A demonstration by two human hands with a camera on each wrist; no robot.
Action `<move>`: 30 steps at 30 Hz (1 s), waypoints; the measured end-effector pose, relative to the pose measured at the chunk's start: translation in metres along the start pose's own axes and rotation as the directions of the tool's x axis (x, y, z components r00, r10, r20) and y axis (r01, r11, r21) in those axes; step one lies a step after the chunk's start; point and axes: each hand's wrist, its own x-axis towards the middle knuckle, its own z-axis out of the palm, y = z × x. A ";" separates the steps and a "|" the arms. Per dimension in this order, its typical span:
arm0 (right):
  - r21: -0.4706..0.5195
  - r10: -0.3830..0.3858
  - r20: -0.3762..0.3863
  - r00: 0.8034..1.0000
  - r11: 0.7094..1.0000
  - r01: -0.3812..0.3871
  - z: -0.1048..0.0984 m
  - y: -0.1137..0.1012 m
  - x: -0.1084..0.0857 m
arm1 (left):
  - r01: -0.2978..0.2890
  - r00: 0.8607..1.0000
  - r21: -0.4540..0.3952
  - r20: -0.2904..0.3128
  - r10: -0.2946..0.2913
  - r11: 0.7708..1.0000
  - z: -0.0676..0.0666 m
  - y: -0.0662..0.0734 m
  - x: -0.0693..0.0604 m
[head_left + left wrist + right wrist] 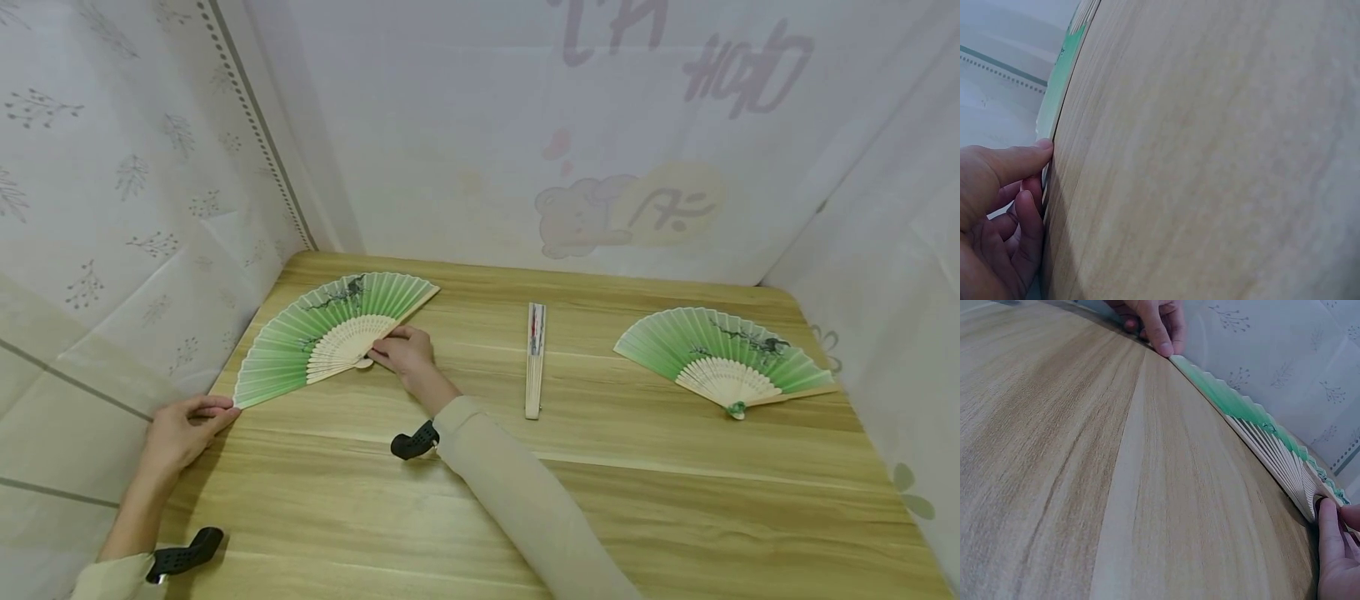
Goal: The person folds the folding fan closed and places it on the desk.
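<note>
A green folding fan point(288, 354) with a dark branch pattern lies spread at the table's left. My left hand point(183, 433) pinches its lower left corner between thumb and fingers; the left wrist view shows the thumb of this hand point(1004, 206) on the fan's edge point(1060, 94). My right hand point(408, 358) pinches the fan near its pivot, on the right-hand outer stick. In the right wrist view the right hand point(1338, 550) is by the pivot end of the fan point(1235, 403), and the left hand point(1157, 322) holds the far corner.
A closed fan point(535, 362) lies upright in the head view at mid-table. Another spread green fan point(720, 350), with a green knot point(737, 410) at its pivot, lies to the right. Printed cloth point(450, 125) hangs around the wooden table point(675, 517).
</note>
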 end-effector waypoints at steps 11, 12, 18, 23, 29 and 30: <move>0.005 0.017 0.037 0.999 1.000 -0.017 -0.003 -0.006 -0.002 | -0.041 0.999 -0.107 0.007 0.042 0.993 0.001 -0.005 0.001; 0.009 0.018 0.050 0.999 1.000 -0.018 -0.004 -0.007 -0.003 | -0.035 0.999 -0.140 0.016 0.037 0.989 0.000 -0.005 0.001; 0.012 0.028 0.125 0.992 0.999 -0.030 -0.008 -0.017 -0.007 | 0.020 0.997 -0.317 0.083 0.007 0.948 -0.003 -0.003 0.001; 0.000 0.008 0.192 0.981 1.000 -0.009 -0.008 -0.028 -0.009 | 0.008 0.997 -0.362 0.077 0.021 0.932 -0.004 0.000 0.003; -0.016 -0.036 0.246 0.968 0.999 0.041 -0.009 -0.049 -0.018 | -0.086 0.996 -0.388 -0.002 0.092 0.917 0.002 0.007 0.009; -0.016 -0.045 0.256 0.966 0.999 0.051 -0.010 -0.052 -0.020 | -0.097 0.995 -0.392 -0.016 0.099 0.915 0.003 0.008 0.010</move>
